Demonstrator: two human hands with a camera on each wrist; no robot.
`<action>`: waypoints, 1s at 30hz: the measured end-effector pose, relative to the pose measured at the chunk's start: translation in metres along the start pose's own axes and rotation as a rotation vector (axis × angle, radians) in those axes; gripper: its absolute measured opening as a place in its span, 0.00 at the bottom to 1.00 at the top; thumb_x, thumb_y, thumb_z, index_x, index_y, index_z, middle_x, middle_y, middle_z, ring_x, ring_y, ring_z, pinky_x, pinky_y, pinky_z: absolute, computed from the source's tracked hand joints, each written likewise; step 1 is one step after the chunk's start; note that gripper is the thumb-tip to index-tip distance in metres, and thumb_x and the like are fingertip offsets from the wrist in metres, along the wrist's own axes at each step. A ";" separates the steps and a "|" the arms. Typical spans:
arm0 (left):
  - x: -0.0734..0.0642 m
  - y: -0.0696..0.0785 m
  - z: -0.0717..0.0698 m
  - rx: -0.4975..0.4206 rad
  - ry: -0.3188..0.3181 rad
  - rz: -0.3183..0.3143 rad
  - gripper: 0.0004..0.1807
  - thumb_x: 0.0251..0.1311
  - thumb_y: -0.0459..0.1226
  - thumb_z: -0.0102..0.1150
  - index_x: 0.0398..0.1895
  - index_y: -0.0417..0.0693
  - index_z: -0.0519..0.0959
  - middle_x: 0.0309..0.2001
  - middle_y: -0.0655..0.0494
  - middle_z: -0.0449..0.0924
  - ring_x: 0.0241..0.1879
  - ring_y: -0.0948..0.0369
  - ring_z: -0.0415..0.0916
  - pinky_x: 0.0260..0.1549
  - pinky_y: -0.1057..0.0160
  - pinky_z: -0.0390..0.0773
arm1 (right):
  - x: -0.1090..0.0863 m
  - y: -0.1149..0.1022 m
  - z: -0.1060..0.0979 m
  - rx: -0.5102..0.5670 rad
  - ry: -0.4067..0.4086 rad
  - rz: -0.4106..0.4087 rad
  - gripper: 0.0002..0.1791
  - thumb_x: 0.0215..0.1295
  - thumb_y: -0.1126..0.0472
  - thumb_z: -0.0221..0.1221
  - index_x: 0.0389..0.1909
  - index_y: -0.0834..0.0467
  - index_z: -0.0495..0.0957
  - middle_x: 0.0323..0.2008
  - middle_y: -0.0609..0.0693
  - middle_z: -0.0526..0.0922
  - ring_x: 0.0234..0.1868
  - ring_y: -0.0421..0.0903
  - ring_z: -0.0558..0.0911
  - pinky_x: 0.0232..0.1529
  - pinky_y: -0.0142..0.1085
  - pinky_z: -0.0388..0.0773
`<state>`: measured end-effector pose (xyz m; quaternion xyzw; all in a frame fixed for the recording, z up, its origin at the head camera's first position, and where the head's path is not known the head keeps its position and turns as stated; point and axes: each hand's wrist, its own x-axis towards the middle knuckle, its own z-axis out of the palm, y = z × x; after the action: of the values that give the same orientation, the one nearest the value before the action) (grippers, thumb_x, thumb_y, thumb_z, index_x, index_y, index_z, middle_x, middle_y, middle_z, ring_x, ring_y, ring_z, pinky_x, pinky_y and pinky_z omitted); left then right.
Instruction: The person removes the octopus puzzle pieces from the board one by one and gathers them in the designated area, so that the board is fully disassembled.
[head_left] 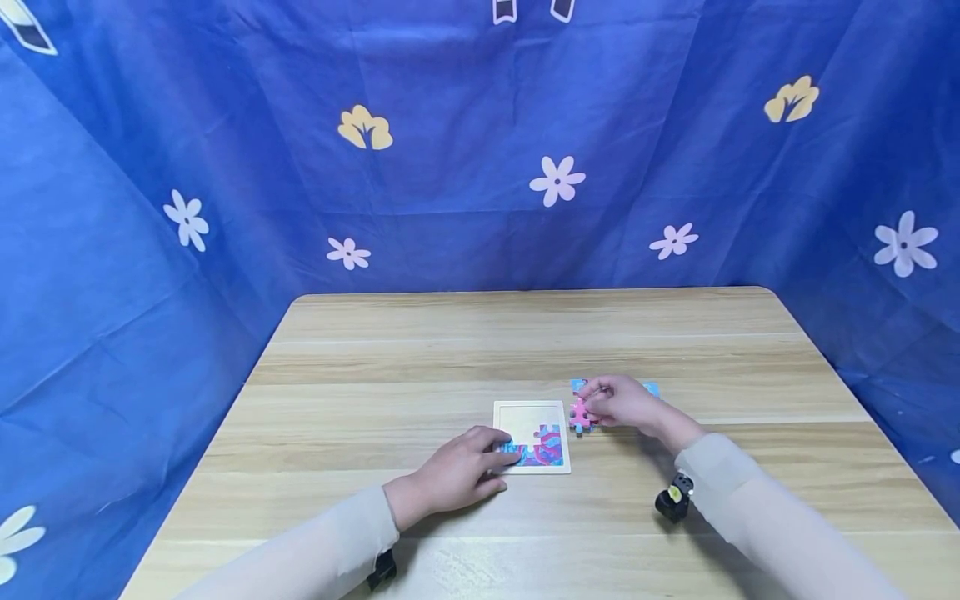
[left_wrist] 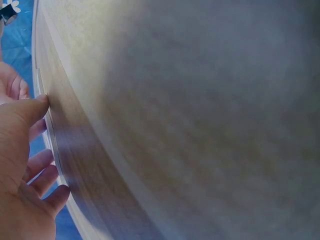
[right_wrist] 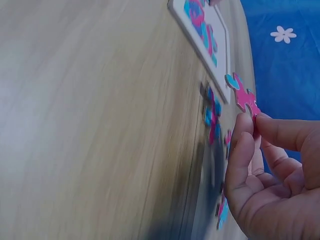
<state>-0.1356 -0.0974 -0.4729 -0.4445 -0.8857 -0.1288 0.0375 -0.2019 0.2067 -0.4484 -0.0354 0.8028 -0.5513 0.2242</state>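
A square white puzzle tray (head_left: 517,418) lies flat on the table, with blue and pink pieces (head_left: 551,452) fitted along its bottom and right side. My left hand (head_left: 459,471) rests on the tray's lower left corner, fingers spread and fairly straight. In the left wrist view the thumb of that hand (left_wrist: 22,150) lies by the tray's edge. Just right of the tray, my right hand (head_left: 621,402) pinches a pink puzzle piece (right_wrist: 244,97) between thumb and fingers. The right wrist view shows this piece held above the tabletop, near the tray's rim (right_wrist: 197,45).
Loose puzzle pieces lie under and around the right hand, among them a blue and pink one (right_wrist: 212,116), another (right_wrist: 223,209) farther back, and a blue one (head_left: 652,389). A blue flowered curtain (head_left: 450,183) surrounds the wooden table (head_left: 375,350).
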 end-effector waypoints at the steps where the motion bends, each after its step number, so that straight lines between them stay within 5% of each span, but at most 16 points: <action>1: 0.000 0.000 0.000 0.000 0.000 -0.001 0.24 0.59 0.48 0.62 0.58 0.53 0.79 0.56 0.48 0.72 0.57 0.54 0.69 0.57 0.57 0.70 | -0.001 0.002 -0.002 -0.001 0.004 0.000 0.11 0.63 0.69 0.57 0.46 0.67 0.76 0.32 0.52 0.80 0.32 0.43 0.81 0.35 0.37 0.81; 16: -0.001 -0.001 0.004 0.003 0.018 0.010 0.23 0.59 0.47 0.63 0.57 0.52 0.79 0.56 0.48 0.73 0.57 0.54 0.69 0.56 0.56 0.71 | -0.013 0.020 -0.031 -0.038 0.037 0.033 0.11 0.62 0.71 0.57 0.45 0.69 0.76 0.31 0.52 0.80 0.32 0.45 0.80 0.37 0.38 0.81; 30: 0.000 0.000 0.003 0.001 0.018 0.011 0.24 0.59 0.48 0.63 0.58 0.52 0.79 0.56 0.49 0.72 0.57 0.55 0.69 0.57 0.58 0.70 | -0.016 0.027 -0.035 -0.111 0.050 0.056 0.10 0.63 0.70 0.56 0.44 0.68 0.76 0.31 0.51 0.80 0.32 0.44 0.80 0.34 0.39 0.80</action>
<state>-0.1356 -0.0972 -0.4756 -0.4483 -0.8828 -0.1322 0.0461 -0.1967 0.2522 -0.4575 -0.0112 0.8382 -0.5003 0.2171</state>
